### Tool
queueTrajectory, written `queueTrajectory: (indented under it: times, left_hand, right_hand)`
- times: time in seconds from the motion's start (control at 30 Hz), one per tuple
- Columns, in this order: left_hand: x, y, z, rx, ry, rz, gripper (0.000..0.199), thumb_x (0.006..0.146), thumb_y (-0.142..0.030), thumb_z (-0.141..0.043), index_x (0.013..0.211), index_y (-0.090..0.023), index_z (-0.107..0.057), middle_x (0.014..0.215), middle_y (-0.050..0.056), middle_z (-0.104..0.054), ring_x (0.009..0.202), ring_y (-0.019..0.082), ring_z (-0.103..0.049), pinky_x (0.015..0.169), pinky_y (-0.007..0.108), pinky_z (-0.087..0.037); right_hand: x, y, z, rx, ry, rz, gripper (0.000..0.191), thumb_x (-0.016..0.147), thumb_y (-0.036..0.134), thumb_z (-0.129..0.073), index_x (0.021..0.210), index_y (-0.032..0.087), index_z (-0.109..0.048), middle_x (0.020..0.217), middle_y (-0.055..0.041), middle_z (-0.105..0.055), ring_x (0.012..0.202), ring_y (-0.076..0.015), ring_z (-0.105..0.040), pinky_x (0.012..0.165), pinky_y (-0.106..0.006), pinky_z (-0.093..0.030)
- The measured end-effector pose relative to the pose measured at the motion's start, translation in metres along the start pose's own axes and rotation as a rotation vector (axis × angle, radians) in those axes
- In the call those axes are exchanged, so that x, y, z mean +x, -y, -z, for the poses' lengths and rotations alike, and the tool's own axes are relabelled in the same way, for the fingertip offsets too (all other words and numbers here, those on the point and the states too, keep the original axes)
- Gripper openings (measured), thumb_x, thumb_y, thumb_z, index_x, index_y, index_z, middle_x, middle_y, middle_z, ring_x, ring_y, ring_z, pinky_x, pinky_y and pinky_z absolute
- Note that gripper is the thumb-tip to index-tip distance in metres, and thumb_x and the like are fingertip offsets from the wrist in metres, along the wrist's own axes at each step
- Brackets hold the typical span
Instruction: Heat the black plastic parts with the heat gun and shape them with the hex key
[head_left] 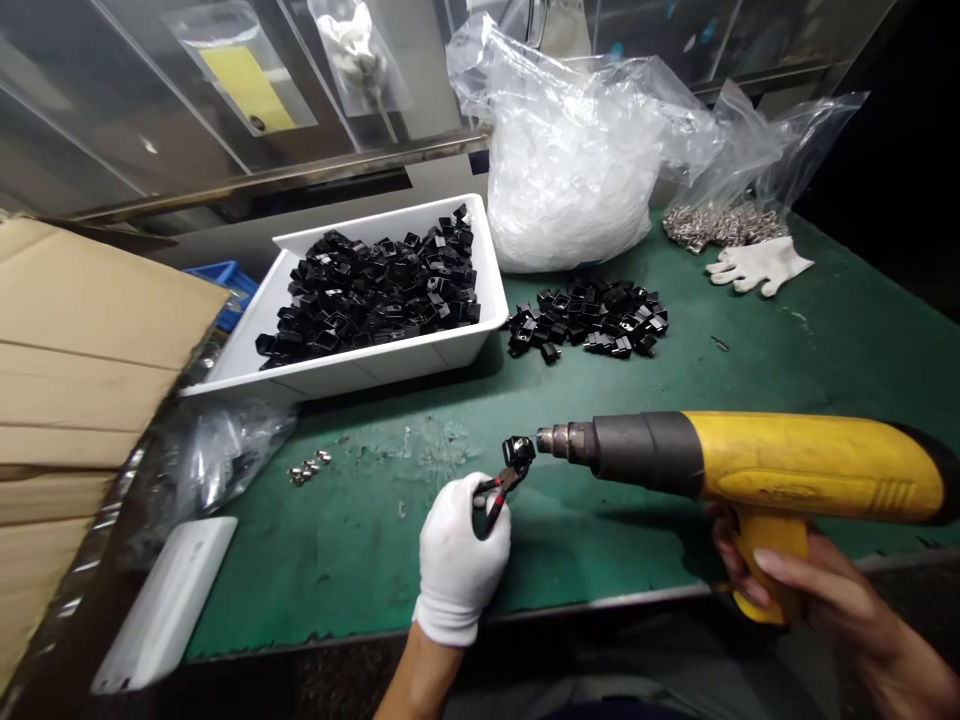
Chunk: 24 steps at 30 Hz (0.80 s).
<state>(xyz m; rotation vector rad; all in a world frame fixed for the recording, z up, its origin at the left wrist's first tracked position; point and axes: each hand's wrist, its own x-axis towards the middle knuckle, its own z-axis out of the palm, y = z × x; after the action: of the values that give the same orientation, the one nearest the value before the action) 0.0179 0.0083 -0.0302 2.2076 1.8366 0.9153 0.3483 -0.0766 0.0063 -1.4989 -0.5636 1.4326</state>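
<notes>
At the near edge of the green-topped bench (360, 540), a person's white-gloved left hand (456, 560) is closed firmly around a pair of small red-trimmed pliers (495, 498), whose tips pinch a small black plastic piece (519, 452). The piece is held in the air just off the metal nozzle of a yellow heat gun (780, 465), which the bare right hand (825, 600) grips with its fingers curled round the handle. The piece looks light, stiff and squarish, and probably slippery, so its rim, taken in the pliers, seems the sensible place to hold it. The gun looks much the heavier thing and is best carried by its handle. Toward the far edge, a white plastic tub (360, 372) is heaped with more black pieces (375, 290), and others lie in a loose pile (592, 320) on the bench beside it. Nearer the far right corner sit a clear bag of white plastic (570, 160), a bag of small metal parts (720, 225) and a spare white glove (757, 265).
</notes>
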Motion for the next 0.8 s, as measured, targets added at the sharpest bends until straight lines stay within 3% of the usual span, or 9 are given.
queueTrajectory:
  times: [0.2,0.33,0.8]
  left_hand:
    - [0.000,0.000,0.000,-0.001,0.013,0.002,0.019,0.086,-0.020,-0.061,0.105,-0.020,-0.059,0.092,0.005,-0.065,0.085,0.022,-0.064,0.082,0.033,-0.051]
    - [0.000,-0.001,0.001,0.004,0.018,-0.002,0.018,0.086,-0.020,-0.061,0.104,-0.021,-0.059,0.092,0.005,-0.065,0.084,0.022,-0.064,0.082,0.033,-0.051]
    - [0.000,0.000,0.000,-0.001,0.032,0.003,0.018,0.086,-0.021,-0.061,0.104,-0.021,-0.059,0.092,0.005,-0.064,0.085,0.022,-0.064,0.082,0.034,-0.051]
  right_hand:
    - [-0.002,0.004,-0.006,-0.027,0.002,0.019,0.031,0.070,0.039,-0.081,0.094,0.020,-0.077,0.074,-0.0077,-0.069,0.055,-0.0203,-0.056,0.047,-0.031,-0.050]
    - [0.000,0.004,-0.002,-0.020,0.018,0.005,0.031,0.075,0.038,-0.079,0.100,0.021,-0.076,0.077,-0.0066,-0.069,0.056,-0.0186,-0.056,0.050,-0.030,-0.049]
    - [0.025,-0.017,0.029,0.039,0.274,-0.057,0.040,0.079,0.039,-0.077,0.112,0.017,-0.069,0.080,-0.0075,-0.070,0.054,-0.0162,-0.058,0.052,-0.029,-0.047]
